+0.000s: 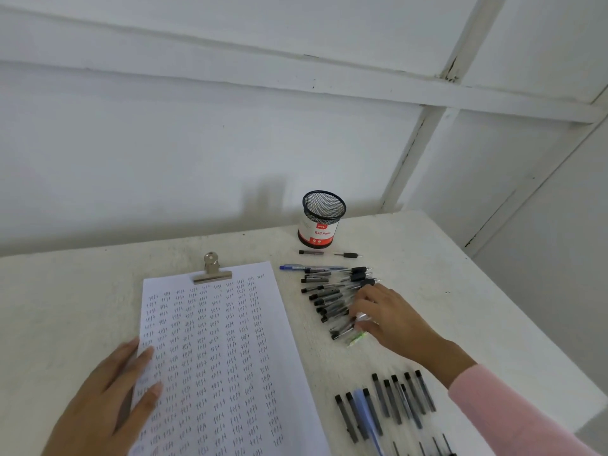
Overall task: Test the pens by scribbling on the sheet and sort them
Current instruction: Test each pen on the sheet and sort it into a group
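Note:
A white sheet [227, 350] covered with rows of small scribbled words lies under a metal bulldog clip [212, 273]. My left hand [112, 403] rests flat on the sheet's left edge, fingers spread. To the right of the sheet lies a fanned row of black-capped pens [332, 299] with one blue pen [309, 268] at its top. My right hand [391, 319] lies over the right end of this row, fingers curled on the pens near a green-tipped pen [357, 339]; whether it grips one is unclear. A second group of pens [385, 406] lies nearer me.
A black mesh pen cup [320, 220] with a red and white label stands at the back. A single pen [329, 254] lies just in front of it. The white table's right edge [526, 311] runs diagonally. A white wall stands behind.

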